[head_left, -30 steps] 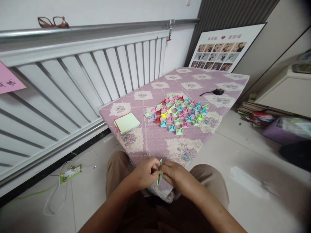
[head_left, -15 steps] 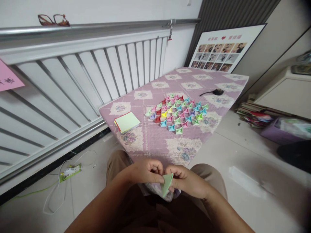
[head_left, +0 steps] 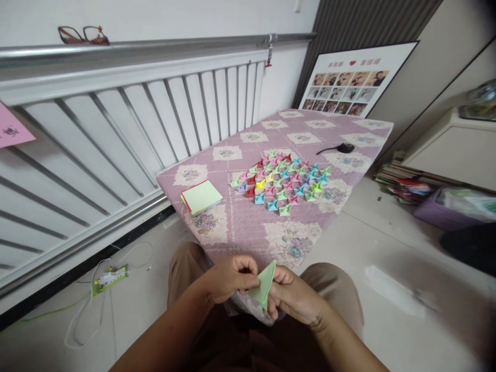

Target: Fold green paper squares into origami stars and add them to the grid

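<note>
A light green sheet of folded paper point(head_left: 264, 285), triangular in outline, is held above my lap near the table's front edge. My left hand point(head_left: 236, 279) pinches its left side between thumb and fingers. On the opposite side, my right hand point(head_left: 292, 294) grips the paper's right edge, its fingertips partly hidden behind it. On the table stand rows of small folded paper pieces point(head_left: 278, 182) in green, pink, red, blue and yellow. Left of them lies a stack of square coloured paper point(head_left: 202, 197) with a pale green sheet on top.
A floral purple cloth covers the table point(head_left: 248, 232). A black object with a cord point(head_left: 344, 148) lies toward its right edge. A white radiator point(head_left: 135, 119) runs along the left, with glasses point(head_left: 83, 35) on the pipe above. A power strip point(head_left: 110, 279) lies on the floor.
The green paper has turned in my hands and shows a larger triangular face, its tip higher. My right hand has shifted slightly down along its edge. The table items stay put.
</note>
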`<control>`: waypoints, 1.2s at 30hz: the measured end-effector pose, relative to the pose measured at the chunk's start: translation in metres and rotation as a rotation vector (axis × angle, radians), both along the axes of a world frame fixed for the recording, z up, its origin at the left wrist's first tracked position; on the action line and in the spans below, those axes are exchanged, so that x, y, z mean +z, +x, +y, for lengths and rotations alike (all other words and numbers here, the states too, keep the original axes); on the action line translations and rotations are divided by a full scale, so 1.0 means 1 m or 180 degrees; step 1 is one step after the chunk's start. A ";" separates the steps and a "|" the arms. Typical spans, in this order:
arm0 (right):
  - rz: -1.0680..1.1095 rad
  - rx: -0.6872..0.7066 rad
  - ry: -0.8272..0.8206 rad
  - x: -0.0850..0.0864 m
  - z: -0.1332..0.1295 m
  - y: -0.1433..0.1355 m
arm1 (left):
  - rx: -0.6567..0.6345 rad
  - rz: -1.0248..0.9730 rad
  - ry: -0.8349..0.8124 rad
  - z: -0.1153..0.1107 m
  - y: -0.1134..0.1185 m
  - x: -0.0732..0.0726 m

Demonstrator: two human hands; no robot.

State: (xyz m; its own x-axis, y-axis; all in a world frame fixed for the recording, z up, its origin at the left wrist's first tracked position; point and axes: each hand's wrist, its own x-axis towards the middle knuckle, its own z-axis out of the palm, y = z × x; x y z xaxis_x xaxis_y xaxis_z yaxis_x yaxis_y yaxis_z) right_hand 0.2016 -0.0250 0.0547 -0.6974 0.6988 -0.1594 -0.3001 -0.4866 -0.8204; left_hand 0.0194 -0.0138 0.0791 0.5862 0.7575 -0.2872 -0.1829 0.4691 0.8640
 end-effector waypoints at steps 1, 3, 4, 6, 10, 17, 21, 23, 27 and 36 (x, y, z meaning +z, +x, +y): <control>0.0030 -0.0051 0.0008 0.000 0.000 -0.001 | 0.0027 -0.0056 -0.0070 0.000 0.001 0.000; 0.0056 -0.0142 0.0013 0.000 0.000 -0.003 | 0.0084 -0.0163 -0.0183 -0.001 0.001 0.001; 0.0038 -0.0183 0.0011 0.000 0.000 -0.003 | 0.0092 -0.0199 -0.0231 -0.001 0.002 0.002; -0.0041 -0.0245 0.0021 0.000 0.001 -0.002 | 0.0078 -0.0222 -0.0299 -0.001 0.002 0.004; -0.0238 -0.0294 0.0066 0.000 0.004 0.002 | 0.0017 -0.0231 -0.0357 -0.002 0.001 0.009; -0.0297 -0.0264 0.0187 0.005 0.006 0.005 | -0.0086 -0.0267 -0.0735 -0.003 0.003 0.012; -0.0294 -0.0160 0.0225 0.004 0.006 0.006 | -0.0085 -0.0322 -0.0924 -0.003 0.003 0.010; -0.0281 -0.0154 0.0199 0.002 0.007 0.008 | -0.0056 -0.0356 -0.0999 -0.002 0.002 0.009; -0.0205 -0.0208 0.0075 -0.001 0.007 0.012 | -0.0089 -0.0445 -0.1055 0.000 0.000 0.010; -0.0295 -0.0261 0.0059 0.001 0.008 0.008 | -0.0213 -0.0656 -0.1040 -0.002 -0.001 0.007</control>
State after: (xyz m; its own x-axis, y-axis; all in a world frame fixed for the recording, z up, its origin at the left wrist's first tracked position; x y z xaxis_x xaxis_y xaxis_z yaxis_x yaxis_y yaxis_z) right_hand 0.2093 -0.0167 0.0560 -0.6206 0.7562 -0.2072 -0.2606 -0.4482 -0.8551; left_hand 0.0185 -0.0159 0.0863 0.7017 0.6039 -0.3781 -0.2968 0.7301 0.6155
